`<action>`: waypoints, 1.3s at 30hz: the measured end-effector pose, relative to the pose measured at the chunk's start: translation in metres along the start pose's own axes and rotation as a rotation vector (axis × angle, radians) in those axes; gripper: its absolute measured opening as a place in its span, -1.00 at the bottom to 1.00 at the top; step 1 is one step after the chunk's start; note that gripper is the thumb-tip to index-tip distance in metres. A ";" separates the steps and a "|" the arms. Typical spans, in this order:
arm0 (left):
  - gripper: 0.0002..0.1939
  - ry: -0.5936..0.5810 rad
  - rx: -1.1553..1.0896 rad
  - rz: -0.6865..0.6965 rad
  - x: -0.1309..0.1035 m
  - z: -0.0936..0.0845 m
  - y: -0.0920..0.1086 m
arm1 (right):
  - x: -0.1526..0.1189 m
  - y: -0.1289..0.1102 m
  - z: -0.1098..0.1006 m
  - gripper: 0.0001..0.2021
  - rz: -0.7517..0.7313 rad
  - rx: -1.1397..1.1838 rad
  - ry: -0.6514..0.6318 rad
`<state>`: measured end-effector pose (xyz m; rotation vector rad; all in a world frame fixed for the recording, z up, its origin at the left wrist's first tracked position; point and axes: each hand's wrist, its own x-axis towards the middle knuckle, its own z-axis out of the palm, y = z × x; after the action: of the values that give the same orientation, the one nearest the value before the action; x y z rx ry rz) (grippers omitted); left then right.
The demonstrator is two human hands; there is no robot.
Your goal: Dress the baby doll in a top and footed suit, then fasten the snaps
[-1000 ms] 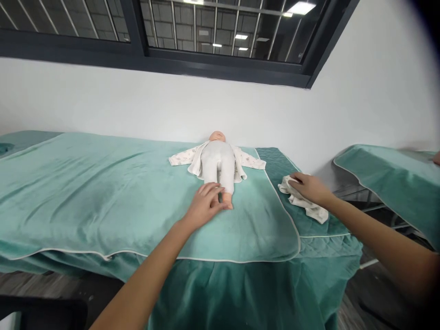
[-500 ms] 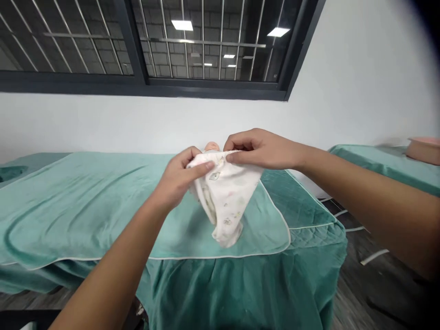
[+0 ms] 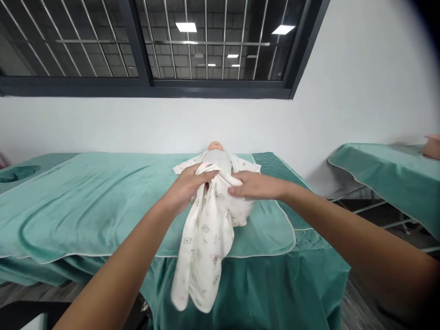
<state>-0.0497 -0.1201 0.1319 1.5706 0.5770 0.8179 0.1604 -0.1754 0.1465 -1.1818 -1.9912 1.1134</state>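
In the last half second, the printed white baby trousers (image 3: 206, 238) have gone from a compact, folded bundle to a long drop of cloth. Two separate leg-like ends now hang down on the near side of the baby doll (image 3: 217, 159), past the near edge of the green blanket (image 3: 113, 197) that the doll lies on. With the cloth let out this way, the garment's length and lengthwise direction can be read: the gathered end, probably the waist, is nearest the doll, and the leg ends point away from it, toward the person. The doll's head and pale torso show again above the cloth, with the sleeves of a printed top (image 3: 187, 166) spread on either side.

The gathered end sits in the left hand's (image 3: 184, 185) grip, pinched narrow with the thumb over the fabric, just in front of the doll and to its left as the person sees it. The right hand (image 3: 257, 184) is at the other side of the same gathered end, in front of the doll and to its right, touching the cloth; blur hides whether that grip is closed on it. The trousers cover the view of the doll's lower body, and whether they touch it cannot be told.
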 end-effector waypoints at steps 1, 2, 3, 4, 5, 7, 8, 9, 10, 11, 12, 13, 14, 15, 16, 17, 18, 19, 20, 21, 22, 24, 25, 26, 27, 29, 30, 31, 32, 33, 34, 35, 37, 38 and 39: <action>-0.61 0.025 -0.058 -0.026 0.003 0.001 -0.010 | 0.002 0.010 0.002 -0.59 0.040 0.009 -0.050; -0.59 0.033 -0.103 -0.060 0.006 0.003 -0.020 | 0.004 0.020 0.004 -0.59 0.058 0.038 -0.054; -0.56 0.026 -0.142 -0.095 0.007 0.004 -0.028 | 0.008 0.027 0.005 -0.59 0.054 0.091 -0.009; -0.55 0.004 -0.175 -0.128 0.008 0.006 -0.035 | 0.011 0.034 0.004 -0.59 0.033 0.161 0.069; -0.54 -0.031 -0.196 -0.159 0.007 0.006 -0.042 | 0.015 0.039 0.003 -0.58 0.004 0.244 0.160; -0.54 -0.141 -0.198 -0.220 0.004 0.005 -0.052 | 0.022 0.048 0.003 -0.57 -0.059 0.428 0.321; -0.54 -0.198 -0.189 -0.250 0.003 0.004 -0.057 | 0.024 0.052 0.004 -0.56 -0.082 0.518 0.372; -0.53 -0.234 -0.186 -0.272 0.001 0.002 -0.061 | 0.026 0.057 0.006 -0.54 -0.093 0.599 0.402; -0.52 -0.237 -0.197 -0.280 0.000 0.000 -0.065 | 0.027 0.062 0.011 -0.52 -0.086 0.668 0.409; -0.52 -0.206 -0.225 -0.271 0.000 -0.002 -0.069 | 0.027 0.067 0.017 -0.49 -0.062 0.720 0.402; -0.52 -0.149 -0.269 -0.246 0.000 -0.003 -0.073 | 0.026 0.072 0.024 -0.47 -0.023 0.753 0.374; -0.52 -0.082 -0.316 -0.214 0.001 -0.004 -0.078 | 0.025 0.077 0.031 -0.45 0.022 0.766 0.319; -0.53 -0.026 -0.356 -0.185 0.001 -0.005 -0.082 | 0.023 0.083 0.039 -0.44 0.060 0.758 0.237; -0.53 0.007 -0.386 -0.172 0.002 -0.004 -0.087 | 0.021 0.088 0.046 -0.43 0.086 0.729 0.134; -0.53 0.015 -0.406 -0.176 0.002 -0.004 -0.092 | 0.019 0.093 0.051 -0.42 0.101 0.685 0.027; -0.53 0.009 -0.418 -0.194 0.002 -0.003 -0.097 | 0.018 0.097 0.055 -0.41 0.104 0.639 -0.049; -0.52 0.004 -0.428 -0.217 0.000 -0.002 -0.101 | 0.017 0.102 0.058 -0.41 0.102 0.600 -0.074; -0.51 0.004 -0.437 -0.241 -0.001 -0.001 -0.106 | 0.017 0.106 0.059 -0.43 0.104 0.575 -0.043; -0.50 0.008 -0.445 -0.268 -0.004 -0.001 -0.110 | 0.017 0.110 0.059 -0.47 0.109 0.570 0.029; -0.50 0.000 -0.447 -0.305 -0.006 -0.001 -0.114 | 0.018 0.113 0.058 -0.52 0.113 0.584 0.124; -0.50 -0.033 -0.434 -0.353 -0.009 0.000 -0.119 | 0.018 0.116 0.057 -0.54 0.110 0.613 0.216; -0.53 -0.162 -0.395 -0.458 -0.015 0.000 -0.126 | 0.019 0.120 0.055 -0.54 0.104 0.696 0.321; -0.55 -0.221 -0.388 -0.493 -0.018 0.001 -0.130 | 0.019 0.122 0.055 -0.51 0.110 0.748 0.341; -0.56 -0.249 -0.394 -0.503 -0.019 0.002 -0.133 | 0.018 0.123 0.056 -0.49 0.128 0.798 0.354; -0.56 -0.241 -0.411 -0.490 -0.020 0.003 -0.136 | 0.016 0.126 0.057 -0.46 0.159 0.839 0.369; -0.54 -0.151 -0.449 -0.429 -0.019 0.006 -0.140 | 0.011 0.132 0.063 -0.43 0.230 0.885 0.417; -0.53 -0.091 -0.449 -0.392 -0.017 0.007 -0.141 | 0.008 0.137 0.066 -0.43 0.256 0.886 0.445; -0.52 -0.029 -0.431 -0.356 -0.013 0.008 -0.142 | 0.005 0.141 0.069 -0.44 0.272 0.875 0.464; -0.54 0.033 -0.391 -0.319 -0.008 0.007 -0.141 | 0.002 0.146 0.072 -0.46 0.279 0.858 0.463; -0.57 0.090 -0.325 -0.279 -0.003 0.007 -0.141 | 0.000 0.150 0.074 -0.47 0.282 0.835 0.442; -0.62 0.137 -0.230 -0.234 0.004 0.006 -0.140 | -0.001 0.153 0.076 -0.47 0.276 0.804 0.416; -0.67 0.169 -0.106 -0.186 0.012 0.005 -0.138 | -0.001 0.156 0.077 -0.47 0.268 0.763 0.397; -0.74 0.189 0.195 -0.104 0.028 0.005 -0.136 | 0.002 0.162 0.076 -0.45 0.256 0.648 0.419; -0.76 0.178 0.350 -0.080 0.035 0.005 -0.135 | 0.004 0.165 0.075 -0.46 0.258 0.575 0.467; -0.77 0.154 0.495 -0.078 0.041 0.007 -0.134 | 0.007 0.168 0.074 -0.47 0.268 0.498 0.527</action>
<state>-0.0075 -0.0712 0.0071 1.9256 1.0034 0.7770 0.1700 -0.1514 -0.0354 -1.3128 -1.1041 1.1800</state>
